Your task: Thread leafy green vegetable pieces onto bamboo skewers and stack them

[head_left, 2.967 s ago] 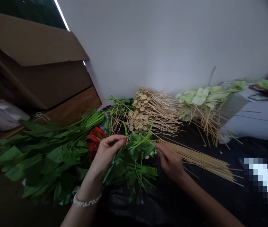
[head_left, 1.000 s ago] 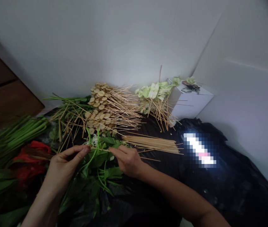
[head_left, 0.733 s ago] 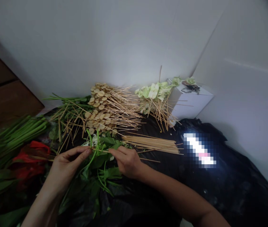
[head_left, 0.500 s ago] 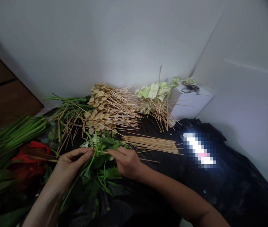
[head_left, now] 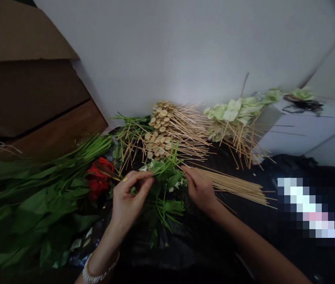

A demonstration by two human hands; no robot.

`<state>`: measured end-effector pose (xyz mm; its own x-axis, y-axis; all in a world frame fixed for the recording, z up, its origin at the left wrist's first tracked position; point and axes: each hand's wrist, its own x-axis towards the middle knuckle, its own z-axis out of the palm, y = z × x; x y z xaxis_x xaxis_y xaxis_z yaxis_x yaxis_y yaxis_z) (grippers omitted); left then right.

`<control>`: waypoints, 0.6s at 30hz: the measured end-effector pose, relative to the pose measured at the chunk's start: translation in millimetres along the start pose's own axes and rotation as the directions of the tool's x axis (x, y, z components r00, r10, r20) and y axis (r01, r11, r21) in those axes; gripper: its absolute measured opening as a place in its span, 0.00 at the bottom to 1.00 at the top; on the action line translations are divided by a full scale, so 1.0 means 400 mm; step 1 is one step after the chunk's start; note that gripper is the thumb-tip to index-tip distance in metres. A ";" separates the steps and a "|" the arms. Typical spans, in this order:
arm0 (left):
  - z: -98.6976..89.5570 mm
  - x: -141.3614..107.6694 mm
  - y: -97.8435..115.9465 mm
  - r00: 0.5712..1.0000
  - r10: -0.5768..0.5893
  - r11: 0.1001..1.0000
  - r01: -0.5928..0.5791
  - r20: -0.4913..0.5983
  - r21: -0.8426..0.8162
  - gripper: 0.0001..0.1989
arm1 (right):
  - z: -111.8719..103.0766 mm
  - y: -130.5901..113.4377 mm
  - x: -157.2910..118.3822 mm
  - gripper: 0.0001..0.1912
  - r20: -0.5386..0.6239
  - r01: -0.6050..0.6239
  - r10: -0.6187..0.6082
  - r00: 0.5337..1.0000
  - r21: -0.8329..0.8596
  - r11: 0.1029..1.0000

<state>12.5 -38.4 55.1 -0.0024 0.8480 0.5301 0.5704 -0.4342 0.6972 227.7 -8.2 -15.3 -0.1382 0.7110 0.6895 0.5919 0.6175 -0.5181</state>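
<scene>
My left hand point(head_left: 130, 199) pinches green leafy stems point(head_left: 167, 165) between thumb and fingertips. Close by on the right, my right hand point(head_left: 201, 191) is closed around a thin bamboo skewer point(head_left: 227, 206), whose end sticks out behind the palm. Whether the skewer's tip touches the stems is hard to make out. Below the hands lie loose leafy greens point(head_left: 170, 207) on black plastic. A bundle of bare bamboo skewers point(head_left: 238, 185) is just beyond my right hand. Behind are stacked skewers of pale round slices point(head_left: 158, 144).
Skewered cabbage leaves point(head_left: 232, 112) lean near a white box point(head_left: 297, 134) at the back right. Skewered greens point(head_left: 131, 128) lie left of the slices. Large leafy greens point(head_left: 43, 197) and a red wrapping point(head_left: 98, 179) fill the left, before a brown cardboard box point(head_left: 22, 94).
The view has turned left, so everything sits further right. My hands have drawn apart a little, and the stems at my left fingertips now lean to the right.
</scene>
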 end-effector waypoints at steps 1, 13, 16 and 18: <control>-0.002 -0.006 -0.004 0.993 -0.001 1.000 0.004 0.116 -0.024 0.06 | 0.002 0.004 -0.001 0.17 0.024 -0.012 0.013 1.000 -0.016 1.000; -0.009 -0.063 -0.040 0.544 -0.035 0.992 -0.083 0.838 0.095 0.07 | 0.017 0.006 -0.022 0.20 0.284 0.069 0.021 0.959 -0.303 0.950; 0.004 -0.075 -0.043 0.552 -0.048 0.972 -0.166 0.832 0.166 0.08 | 0.014 0.003 -0.020 0.20 0.289 0.072 0.021 0.957 -0.306 0.949; 0.012 -0.078 -0.046 0.571 -0.050 0.969 -0.171 0.819 0.178 0.07 | 0.014 0.003 -0.019 0.20 0.289 0.065 0.022 0.957 -0.289 0.955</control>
<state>6.1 -55.5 23.4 0.6431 0.7551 -0.1274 0.6995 -0.5116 0.4990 225.0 -10.9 -24.0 -0.3487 0.7916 0.5018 0.7861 0.5386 -0.3032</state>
